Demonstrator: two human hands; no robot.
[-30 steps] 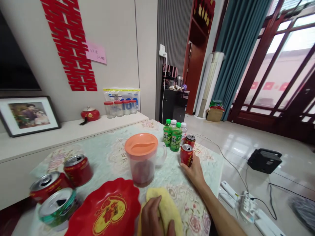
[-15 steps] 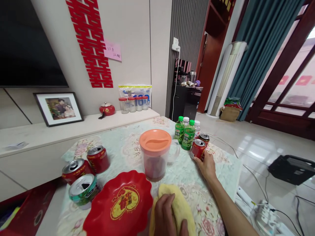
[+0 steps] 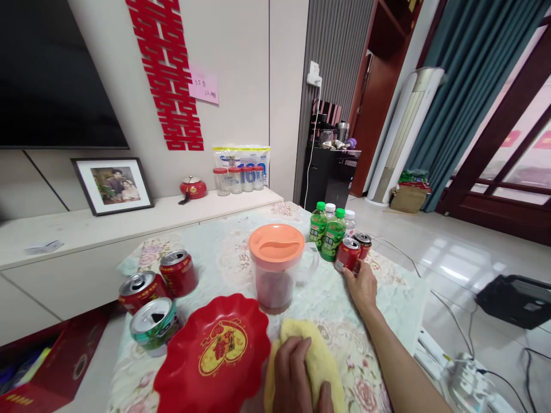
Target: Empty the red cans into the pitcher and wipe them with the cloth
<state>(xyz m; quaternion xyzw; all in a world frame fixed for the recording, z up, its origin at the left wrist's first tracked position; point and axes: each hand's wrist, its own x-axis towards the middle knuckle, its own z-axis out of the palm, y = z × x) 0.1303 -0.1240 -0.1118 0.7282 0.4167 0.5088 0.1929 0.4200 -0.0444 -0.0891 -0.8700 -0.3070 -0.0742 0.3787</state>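
Note:
My left hand (image 3: pixel 295 373) is curled over a folded yellow cloth (image 3: pixel 316 344) on the table, at the bottom middle. At the far right of the table, my right hand (image 3: pixel 363 285) holds the lower side of an upright red drink can (image 3: pixel 346 254). A second can (image 3: pixel 364 244) with a dark rim stands right behind it. Green-capped bottles (image 3: pixel 333 238) with green labels are just left of that can. Between my hands and farther back stands a clear pitcher (image 3: pixel 275 289) with an orange lid. A red scalloped plate (image 3: pixel 181 358) lies left of the cloth.
On the table's left side stand two red cans (image 3: pixel 178 275) and a green-and-white can (image 3: pixel 155 327), all opened. A flowered tablecloth (image 3: pixel 219 229) covers the table. Behind is a white cabinet (image 3: pixel 167 212) with a framed photo (image 3: pixel 114 186) and jars (image 3: pixel 235 180). A power strip (image 3: pixel 467 373) lies at right.
The view has shifted slightly, so things appear a little farther right. My right hand remains at the red can and my left hand on the cloth.

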